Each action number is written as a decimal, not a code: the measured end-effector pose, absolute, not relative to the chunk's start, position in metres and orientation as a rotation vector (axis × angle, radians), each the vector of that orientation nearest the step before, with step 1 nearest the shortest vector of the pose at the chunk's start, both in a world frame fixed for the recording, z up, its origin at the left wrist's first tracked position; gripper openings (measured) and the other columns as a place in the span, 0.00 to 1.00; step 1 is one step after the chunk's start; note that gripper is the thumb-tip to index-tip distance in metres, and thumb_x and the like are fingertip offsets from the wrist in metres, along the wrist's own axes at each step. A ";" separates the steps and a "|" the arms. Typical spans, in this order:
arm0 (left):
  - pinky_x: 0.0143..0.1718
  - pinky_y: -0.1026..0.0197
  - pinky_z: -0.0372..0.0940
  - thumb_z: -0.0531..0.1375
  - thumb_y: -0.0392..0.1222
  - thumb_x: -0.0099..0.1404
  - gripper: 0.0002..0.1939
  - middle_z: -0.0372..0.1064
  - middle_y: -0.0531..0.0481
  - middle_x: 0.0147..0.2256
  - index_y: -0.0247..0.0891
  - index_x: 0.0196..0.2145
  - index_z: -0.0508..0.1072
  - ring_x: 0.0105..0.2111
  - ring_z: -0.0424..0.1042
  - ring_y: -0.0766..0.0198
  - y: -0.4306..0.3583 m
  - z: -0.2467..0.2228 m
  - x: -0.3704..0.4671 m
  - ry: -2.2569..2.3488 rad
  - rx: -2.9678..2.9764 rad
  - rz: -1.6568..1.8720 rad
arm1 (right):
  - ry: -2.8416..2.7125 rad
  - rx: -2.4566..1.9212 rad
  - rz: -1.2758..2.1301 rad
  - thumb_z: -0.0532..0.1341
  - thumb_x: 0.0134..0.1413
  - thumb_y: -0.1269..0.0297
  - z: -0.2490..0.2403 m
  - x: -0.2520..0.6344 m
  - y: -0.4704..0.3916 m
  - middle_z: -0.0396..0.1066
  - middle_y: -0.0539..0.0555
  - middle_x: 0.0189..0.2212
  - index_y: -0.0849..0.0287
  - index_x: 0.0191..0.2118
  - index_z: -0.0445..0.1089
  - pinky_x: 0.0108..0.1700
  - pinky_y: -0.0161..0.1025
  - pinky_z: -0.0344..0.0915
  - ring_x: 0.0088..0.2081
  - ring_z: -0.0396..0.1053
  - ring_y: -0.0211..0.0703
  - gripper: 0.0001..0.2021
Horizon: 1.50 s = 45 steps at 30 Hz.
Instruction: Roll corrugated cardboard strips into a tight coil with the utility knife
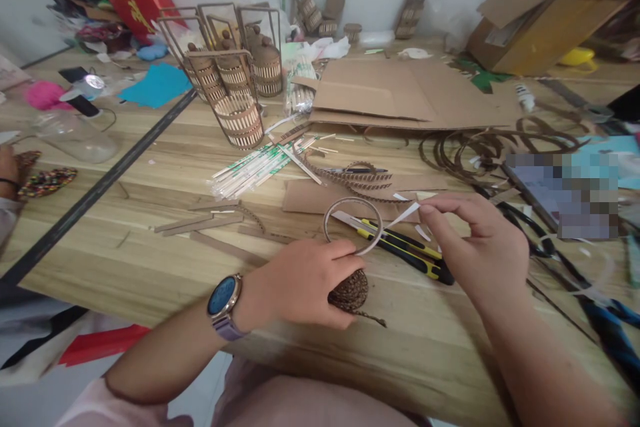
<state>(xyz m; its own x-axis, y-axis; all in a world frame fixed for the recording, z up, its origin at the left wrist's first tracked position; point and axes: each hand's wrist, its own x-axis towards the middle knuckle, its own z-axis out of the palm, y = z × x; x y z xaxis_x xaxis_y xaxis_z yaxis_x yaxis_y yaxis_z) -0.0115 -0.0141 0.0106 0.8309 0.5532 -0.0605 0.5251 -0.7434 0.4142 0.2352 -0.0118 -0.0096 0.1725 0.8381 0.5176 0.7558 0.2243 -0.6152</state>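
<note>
Grasping thin round grey-brown hoop (327, 221), already closed, in left fingers (344, 250); at its three o'clock, pinching white paper strip (406, 215), seemingly half-done, in right fingers (434, 221).

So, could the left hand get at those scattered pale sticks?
Probably yes: just low brown strips seem to lie before the sticks, though the left hand appears to hold the ring.

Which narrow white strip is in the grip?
The tapering narrow white strip pinched between the right hand's thumb and forefinger; the white scrap below isn't held.
</note>
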 end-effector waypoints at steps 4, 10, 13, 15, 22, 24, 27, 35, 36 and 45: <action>0.35 0.57 0.69 0.67 0.55 0.55 0.26 0.73 0.45 0.43 0.37 0.47 0.73 0.36 0.75 0.53 -0.015 0.012 -0.011 0.792 2.607 0.039 | -1.753 -1.519 -0.274 0.60 0.61 0.64 -0.011 0.239 -0.010 0.77 0.56 0.34 0.53 0.37 0.76 0.40 0.50 0.68 0.37 0.75 0.52 0.07; 0.34 0.55 0.70 0.66 0.55 0.56 0.25 0.73 0.44 0.43 0.36 0.46 0.73 0.36 0.75 0.52 -0.016 0.013 -0.011 0.743 2.622 0.015 | -2.099 -1.183 -0.462 0.61 0.59 0.73 -0.008 0.230 -0.014 0.74 0.57 0.42 0.50 0.48 0.73 0.39 0.45 0.66 0.37 0.72 0.47 0.14; 0.35 0.54 0.70 0.66 0.55 0.56 0.26 0.73 0.44 0.44 0.36 0.46 0.73 0.36 0.75 0.52 -0.016 0.013 -0.011 0.738 2.632 -0.009 | -2.225 -1.066 -0.537 0.61 0.59 0.74 -0.006 0.226 -0.014 0.74 0.56 0.40 0.52 0.45 0.74 0.37 0.43 0.64 0.35 0.70 0.44 0.12; 0.35 0.55 0.70 0.67 0.55 0.56 0.26 0.73 0.45 0.44 0.36 0.47 0.73 0.37 0.75 0.52 -0.017 0.013 -0.011 0.737 2.637 -0.021 | -2.244 -1.057 -0.572 0.61 0.60 0.73 -0.005 0.227 -0.014 0.74 0.56 0.39 0.53 0.43 0.75 0.37 0.43 0.63 0.35 0.69 0.44 0.10; 0.33 0.55 0.69 0.66 0.54 0.56 0.23 0.73 0.45 0.42 0.36 0.45 0.74 0.34 0.75 0.53 -0.017 0.013 -0.012 0.732 2.662 -0.040 | -2.282 -1.068 -0.654 0.64 0.58 0.71 -0.008 0.233 -0.014 0.74 0.56 0.39 0.51 0.44 0.76 0.38 0.43 0.62 0.36 0.69 0.46 0.10; 0.33 0.54 0.69 0.66 0.54 0.57 0.23 0.73 0.45 0.42 0.36 0.45 0.74 0.34 0.74 0.53 -0.018 0.013 -0.012 0.726 2.677 -0.040 | -2.304 -1.056 -0.639 0.64 0.59 0.72 -0.009 0.234 -0.015 0.75 0.55 0.39 0.51 0.46 0.75 0.39 0.43 0.62 0.37 0.69 0.47 0.12; 0.33 0.54 0.69 0.65 0.54 0.57 0.23 0.73 0.45 0.42 0.35 0.44 0.74 0.33 0.74 0.54 -0.019 0.013 -0.012 0.722 2.694 -0.035 | -2.321 -1.067 -0.619 0.63 0.60 0.71 -0.010 0.235 -0.015 0.75 0.54 0.39 0.50 0.43 0.75 0.40 0.44 0.62 0.37 0.70 0.47 0.09; 0.33 0.56 0.68 0.65 0.56 0.58 0.22 0.73 0.46 0.40 0.36 0.42 0.74 0.33 0.74 0.55 -0.019 0.014 -0.013 0.738 2.707 -0.033 | -2.303 -1.089 -0.482 0.63 0.59 0.66 -0.010 0.238 -0.011 0.75 0.52 0.33 0.51 0.36 0.74 0.36 0.44 0.60 0.33 0.68 0.45 0.03; 0.33 0.56 0.68 0.66 0.56 0.58 0.22 0.73 0.46 0.40 0.36 0.42 0.74 0.33 0.74 0.55 -0.019 0.015 -0.013 0.735 2.708 -0.034 | -2.295 -1.089 -0.413 0.63 0.59 0.66 -0.009 0.240 -0.010 0.74 0.52 0.32 0.51 0.35 0.74 0.36 0.44 0.60 0.33 0.68 0.45 0.03; 0.34 0.58 0.66 0.66 0.58 0.57 0.26 0.72 0.47 0.42 0.36 0.44 0.72 0.33 0.72 0.58 -0.020 0.022 -0.016 0.660 2.731 0.069 | -2.139 -1.009 0.172 0.63 0.51 0.76 0.005 0.252 -0.009 0.68 0.51 0.30 0.51 0.32 0.72 0.34 0.37 0.66 0.32 0.69 0.41 0.10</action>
<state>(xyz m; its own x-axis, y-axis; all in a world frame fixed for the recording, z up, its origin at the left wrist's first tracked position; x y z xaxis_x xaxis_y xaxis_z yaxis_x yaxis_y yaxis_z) -0.0159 -0.0204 0.0224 0.8915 0.4521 -0.0297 0.4361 -0.8384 0.3269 0.2523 -0.0091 0.0047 -0.4066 0.7100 0.5750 0.6090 0.6798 -0.4087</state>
